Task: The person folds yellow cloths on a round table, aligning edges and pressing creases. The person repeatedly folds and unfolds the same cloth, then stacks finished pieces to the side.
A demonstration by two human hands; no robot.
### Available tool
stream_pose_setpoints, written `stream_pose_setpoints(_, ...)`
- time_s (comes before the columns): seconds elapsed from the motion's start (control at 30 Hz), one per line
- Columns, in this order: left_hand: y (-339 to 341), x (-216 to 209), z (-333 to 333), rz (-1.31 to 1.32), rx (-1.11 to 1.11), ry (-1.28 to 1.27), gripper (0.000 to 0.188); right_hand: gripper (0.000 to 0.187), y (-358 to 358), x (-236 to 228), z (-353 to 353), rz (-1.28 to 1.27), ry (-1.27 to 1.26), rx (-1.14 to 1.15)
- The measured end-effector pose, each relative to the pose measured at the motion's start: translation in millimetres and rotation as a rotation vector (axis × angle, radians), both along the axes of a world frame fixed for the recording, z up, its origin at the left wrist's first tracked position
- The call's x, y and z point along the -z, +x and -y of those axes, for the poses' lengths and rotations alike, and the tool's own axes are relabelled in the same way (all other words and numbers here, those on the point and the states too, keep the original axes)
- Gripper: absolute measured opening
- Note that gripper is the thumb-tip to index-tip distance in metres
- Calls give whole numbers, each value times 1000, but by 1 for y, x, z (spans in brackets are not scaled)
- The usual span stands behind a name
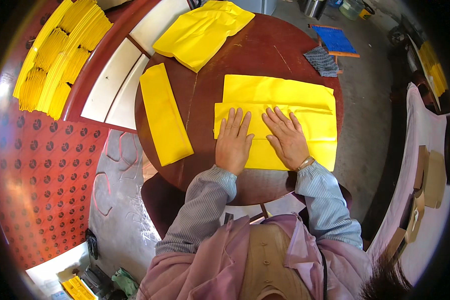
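A yellow sheet (280, 90), fabric-like and partly folded, lies on the right side of the round brown table (210, 105). Across its middle runs a folded band with a crease near its upper edge. My left hand (233, 140) rests flat on the left part of this band, fingers pointing away from me. Further right, my right hand (288, 140) presses flat on the same band, its fingers spread. Neither hand grips anything. A narrow folded yellow strip (166, 115) lies left of my hands. Beyond it, a looser, wrinkled yellow piece (205, 32) is spread at the far edge.
Stacks of folded yellow pieces (62, 55) lie on a red surface at the far left, beside a white-fronted cabinet (117, 82). A low stool with a blue seat (335, 40) and a grey cloth (321, 61) stands past the table. Cardboard boxes (420, 200) sit at the right.
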State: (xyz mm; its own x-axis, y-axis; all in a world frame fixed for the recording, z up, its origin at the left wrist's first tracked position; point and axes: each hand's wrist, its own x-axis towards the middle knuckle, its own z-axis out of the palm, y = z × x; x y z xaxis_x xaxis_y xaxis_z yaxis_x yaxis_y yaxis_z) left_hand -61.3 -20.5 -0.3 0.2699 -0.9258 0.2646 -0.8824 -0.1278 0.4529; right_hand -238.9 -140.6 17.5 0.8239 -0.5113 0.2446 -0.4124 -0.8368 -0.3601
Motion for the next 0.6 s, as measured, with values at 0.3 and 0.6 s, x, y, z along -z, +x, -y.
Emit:
stream_pose_setpoints(0.3, -4, 2, -2, -117, -82, -123, 41, 35, -10, 2, -1, 157, -19, 45)
stream_pose_setpoints(0.6, -5, 2, -4, 56, -205, -190, 30, 15, -11, 0, -1, 336, -69, 116)
